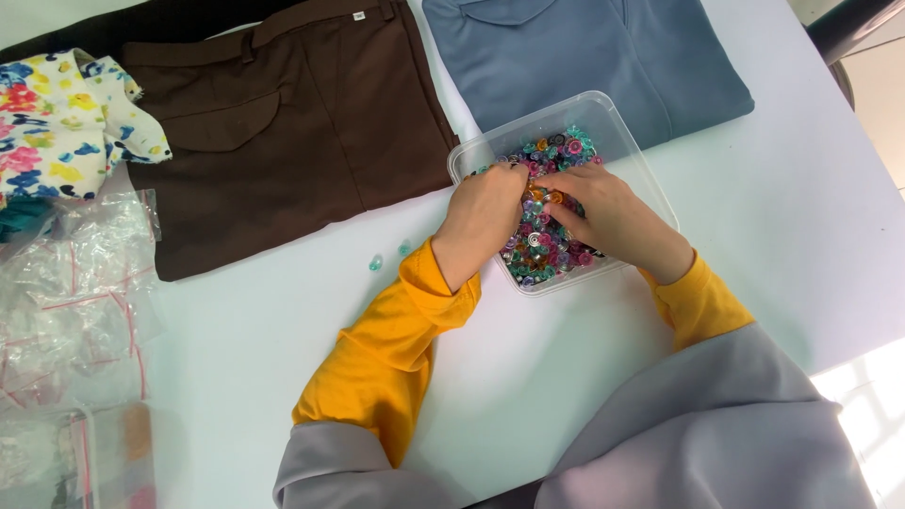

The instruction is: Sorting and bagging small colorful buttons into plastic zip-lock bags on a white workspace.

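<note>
A clear plastic tub [613, 127] stands on the white table, filled with several small multicoloured buttons [556, 151]. Both my hands are inside it. My left hand [485, 212] rests knuckles-up on the buttons at the tub's left side, fingers curled down into them. My right hand [608, 212] lies across the middle of the pile, fingers pointing left and meeting the left hand's fingertips. Whether either hand pinches a button is hidden by the fingers. Two pale teal buttons [389, 255] lie loose on the table just left of my left wrist.
Brown trousers [283, 123] lie flat at the back left, a blue-grey garment [603, 57] at the back. A floral fabric [57, 123] and a heap of clear plastic bags [71, 292] sit at the left edge. The table edge runs along the right.
</note>
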